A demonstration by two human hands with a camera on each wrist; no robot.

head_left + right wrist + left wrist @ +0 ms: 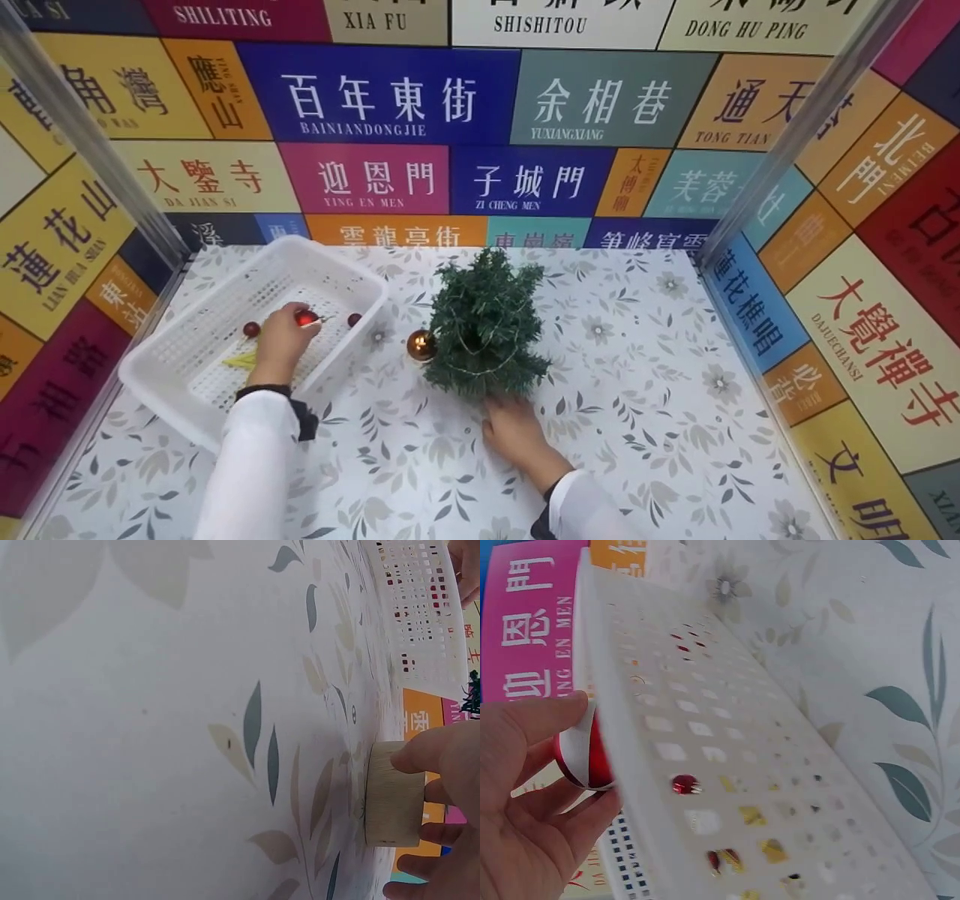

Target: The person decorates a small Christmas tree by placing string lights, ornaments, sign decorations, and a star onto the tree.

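- White sleeves (247, 472) show nearest.
- Left hand (283, 345): thumb and fingers, bent slightly apart, pinch a red ball (305, 318) over the white basket (176, 394).
- Right hand (517, 435): thumb and fingers grip the wooden base (394, 799) of the green tree (487, 322), beside the basket.
- Wall panels (379, 94) read "BAINIANDONGJIE", "ZI CHENG MEN", "YING EN MEN".

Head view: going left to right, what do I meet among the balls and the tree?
Small dark-red ball → shiny red ball in the left hand → second small dark-red ball → shiny gold ball → artificial Christmas tree.
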